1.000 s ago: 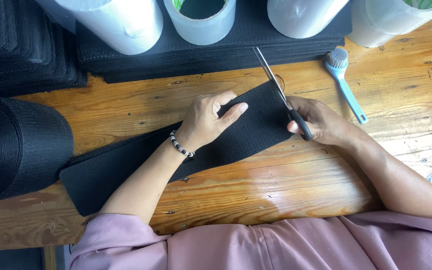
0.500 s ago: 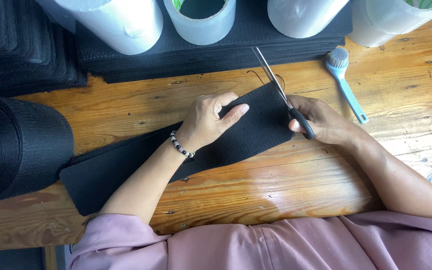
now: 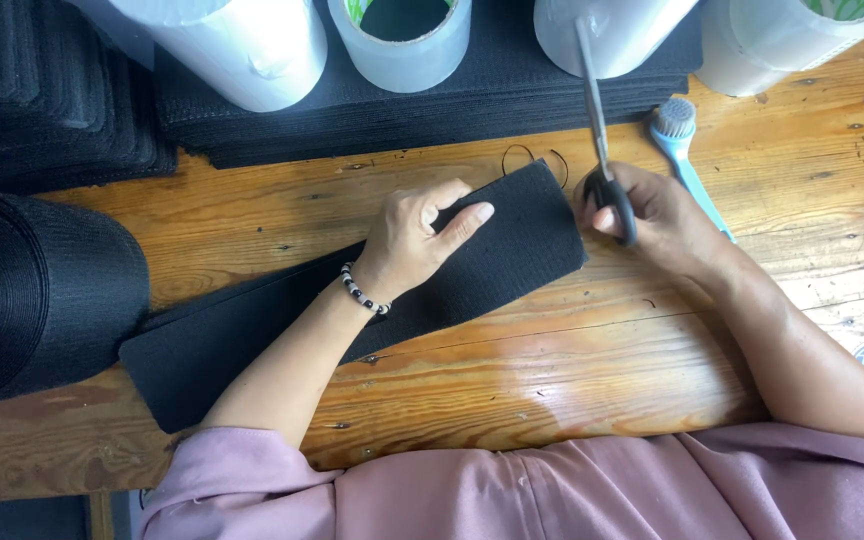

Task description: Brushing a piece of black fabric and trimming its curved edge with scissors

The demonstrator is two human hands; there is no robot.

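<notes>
A long black woven fabric strip [image 3: 372,300] is laid across the wooden table [image 3: 572,370], pressed flat near its right end by the left hand [image 3: 417,240], fingers extended. Just right of that end, black-handled steel scissors [image 3: 602,150] are gripped by the right hand [image 3: 652,215], blades closed, pointing away.

Pink-mauve sleeves [image 3: 252,470], bare forearms, a beaded bracelet [image 3: 362,293] (black and white) at the left wrist
</notes>
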